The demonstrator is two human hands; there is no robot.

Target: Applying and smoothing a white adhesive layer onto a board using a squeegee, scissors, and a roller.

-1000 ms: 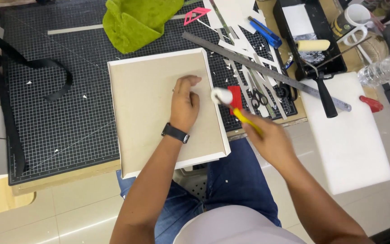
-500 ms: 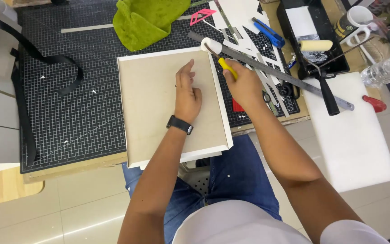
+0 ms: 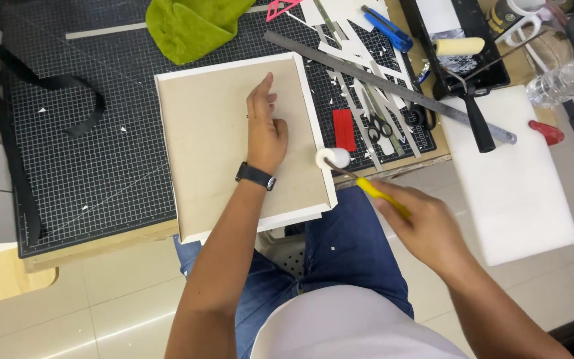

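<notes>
My left hand (image 3: 265, 129) lies flat and unclenched on the beige board (image 3: 244, 146), pinning it to the cutting mat (image 3: 88, 159) on the worktop. My right hand (image 3: 420, 223) grips the small roller (image 3: 333, 158), whose head sits at the board's right edge.

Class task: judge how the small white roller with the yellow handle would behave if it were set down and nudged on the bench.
The small roller has a round foam-like head, so it would probably roll or swing about when nudged. It looks light: the right hand holds it by the thin yellow handle alone. The soft-looking head would likely dent rather than break.
</notes>
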